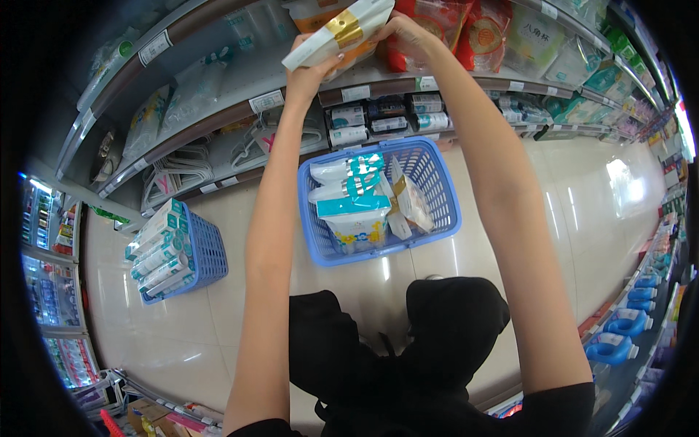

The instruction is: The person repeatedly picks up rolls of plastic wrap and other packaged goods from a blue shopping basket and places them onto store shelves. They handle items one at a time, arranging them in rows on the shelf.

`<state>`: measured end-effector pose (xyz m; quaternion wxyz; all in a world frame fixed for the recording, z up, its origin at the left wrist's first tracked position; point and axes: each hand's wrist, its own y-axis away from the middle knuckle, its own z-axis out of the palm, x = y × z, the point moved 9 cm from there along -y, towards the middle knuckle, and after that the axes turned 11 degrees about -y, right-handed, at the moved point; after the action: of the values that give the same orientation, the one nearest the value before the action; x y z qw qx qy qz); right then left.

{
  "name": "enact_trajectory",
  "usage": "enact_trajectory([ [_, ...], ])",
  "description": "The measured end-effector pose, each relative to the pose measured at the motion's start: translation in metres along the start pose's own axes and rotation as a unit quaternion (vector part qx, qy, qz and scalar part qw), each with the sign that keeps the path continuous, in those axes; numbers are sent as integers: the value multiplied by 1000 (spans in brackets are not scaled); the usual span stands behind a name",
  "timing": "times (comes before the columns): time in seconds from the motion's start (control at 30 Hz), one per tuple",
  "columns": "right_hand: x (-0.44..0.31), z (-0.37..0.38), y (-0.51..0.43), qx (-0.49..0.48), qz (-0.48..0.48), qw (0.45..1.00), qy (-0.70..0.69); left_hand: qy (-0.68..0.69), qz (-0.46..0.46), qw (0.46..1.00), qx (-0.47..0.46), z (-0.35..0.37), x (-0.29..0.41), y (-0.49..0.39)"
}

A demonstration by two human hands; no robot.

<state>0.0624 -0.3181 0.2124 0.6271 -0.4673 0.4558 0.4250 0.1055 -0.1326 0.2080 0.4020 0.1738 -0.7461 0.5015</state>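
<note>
Both arms reach up to a shelf at the top of the head view. My left hand [312,68] grips the lower left part of a white plastic package with a gold band [344,31]. My right hand [407,34] holds the package's right side, its fingers partly behind it. An orange-and-white package [317,12] lies behind it on the shelf. Below, a blue plastic basket [314,252] stands on the floor, holding several white-and-teal packs [357,221] at its left and white-and-gold packages [412,202] standing on edge at its right.
Red packages [483,38] stand right of my hands on the shelf [393,84]. Dark rolls [387,106] and white hangers [183,166] fill the lower level. A second blue basket [210,248] with boxes and rolls stands at left on the floor. Blue bottles [611,348] line the right shelf.
</note>
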Motion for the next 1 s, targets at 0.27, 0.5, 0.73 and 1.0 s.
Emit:
enact_trajectory([
  [0.27, 27, -8, 94, -110, 236, 953, 156, -36, -84, 960, -263, 12, 14, 3],
  [0.5, 102, -52, 201, -74, 385, 919, -31, -39, -223, 833, -505, 101, -70, 102],
  [0.73, 132, -101, 257, -9, 486, 864, 130, -88, -112, 781, -608, 203, -89, 154],
  [1.0, 157, -79, 270, -48, 563, 782, 265, 107, -169, 778, -595, 276, -100, 194],
])
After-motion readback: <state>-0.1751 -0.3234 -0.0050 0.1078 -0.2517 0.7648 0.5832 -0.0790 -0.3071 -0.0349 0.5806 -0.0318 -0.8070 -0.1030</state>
